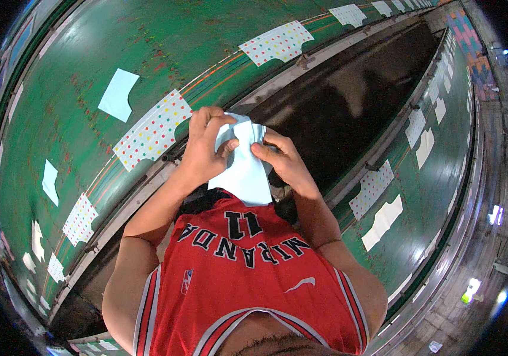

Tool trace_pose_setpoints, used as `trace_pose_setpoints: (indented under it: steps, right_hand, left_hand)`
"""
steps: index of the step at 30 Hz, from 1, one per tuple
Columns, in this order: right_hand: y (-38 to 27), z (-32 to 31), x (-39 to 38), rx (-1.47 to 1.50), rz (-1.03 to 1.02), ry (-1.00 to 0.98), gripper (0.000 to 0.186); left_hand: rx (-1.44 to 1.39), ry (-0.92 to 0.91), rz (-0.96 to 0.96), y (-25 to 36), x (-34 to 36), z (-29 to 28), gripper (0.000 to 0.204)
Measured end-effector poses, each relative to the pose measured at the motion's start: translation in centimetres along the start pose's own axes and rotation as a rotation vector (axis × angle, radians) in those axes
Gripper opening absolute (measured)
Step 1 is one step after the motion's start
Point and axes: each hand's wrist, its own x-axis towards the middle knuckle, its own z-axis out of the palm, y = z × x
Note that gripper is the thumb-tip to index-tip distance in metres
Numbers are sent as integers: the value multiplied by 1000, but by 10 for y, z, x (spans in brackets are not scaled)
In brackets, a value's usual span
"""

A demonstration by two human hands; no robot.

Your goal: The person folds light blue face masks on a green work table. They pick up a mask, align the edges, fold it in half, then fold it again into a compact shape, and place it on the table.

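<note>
Pale blue, layered sheets of thin, cloth-like material [241, 172] sit between both hands, before the red sleeveless jersey [236, 255]. From my remote view, the left hand [209, 142] pinches their upper left part; the right hand [279, 157] grips the layered right edge. I judge them light, limp, easily creased: I'd pinch the edges, thumbs on top.

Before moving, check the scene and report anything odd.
The left green tabletop is speckled with reddish and dark marks that look like stains. A light-blue piece lies at a different angle, apart from the dotted pieces along the edge. The light-blue sheets look bent, but the left hand and right hand are gripping them.
</note>
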Motion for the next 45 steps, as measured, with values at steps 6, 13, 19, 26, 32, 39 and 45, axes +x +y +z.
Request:
trace_pose_setpoints:
  steps: [6,13,19,26,32,39,45]
  right_hand:
    - [-7,-23,8,-248,-142,167,24]
    - [-9,-64,39,-539,-177,131,23]
    - [-20,-97,70,-428,-110,71,24]
    - [-28,-137,119,-327,-72,6,23]
    - [-37,-159,151,-320,-62,2,20]
    - [-37,-177,175,-433,-125,-78,27]
    - [-45,-187,189,-437,-86,-201,24]
  left_hand:
    - [-385,-66,-340,19,22,22,16]
    - [-279,-220,-125,3,72,34,28]
    - [-474,-245,-200,-28,104,58,15]
    - [-595,-128,-390,-38,145,72,10]
    - [-405,-8,-212,-31,186,72,12]
    - [-303,-117,-283,-36,210,75,32]
    - [-271,-132,-282,-41,216,73,18]
